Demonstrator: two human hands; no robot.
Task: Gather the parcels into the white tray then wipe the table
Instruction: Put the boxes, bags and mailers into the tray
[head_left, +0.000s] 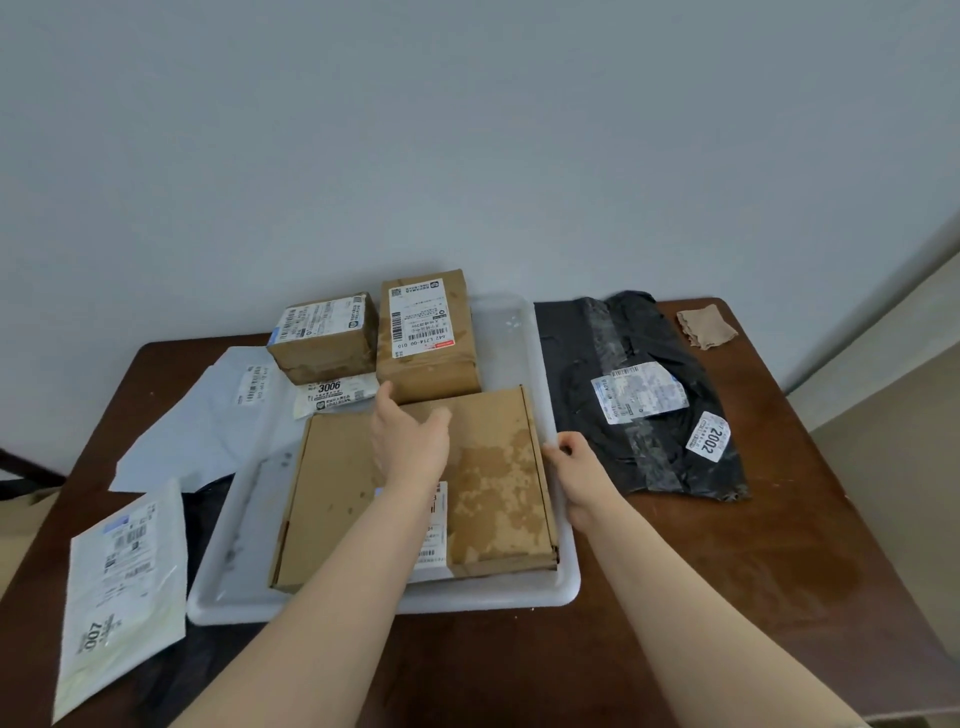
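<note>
Parcels, count and position: three cardboard ones sit inside the white tray (519, 597) at table centre. The flat cardboard box (498, 483) fills the near half, long axis running near to far, its top blotched dark. The tall brown box (426, 353) stands behind it, touching. The small box (322, 338) is at the far left corner, resting on a labelled white pouch (337, 397). Still outside the tray: the black bag (649, 395), just beside the right rim, long axis near to far and slightly skewed; the pale grey mailer (208, 415) at left, its edge overlapping the left rim; and the white mailer (124, 571) at near left, lying on something dark I cannot identify. Left hand (410, 441) hovers over or rests on the flat box, fingers straight and loosely spread, thumb apart, pointing toward the tall box. Right hand (576, 467) is at the flat box's right edge where it meets the rim; fingers curled, but whether they grip box or rim I cannot tell. Judgement: the black bag lies directly right of the right hand, far nearer than the left, so that hand suits it, and the two mailers suit the left. The folded cloth (706, 325) waits at the far right corner of the brown table (727, 597); wiping not yet begun.
</note>
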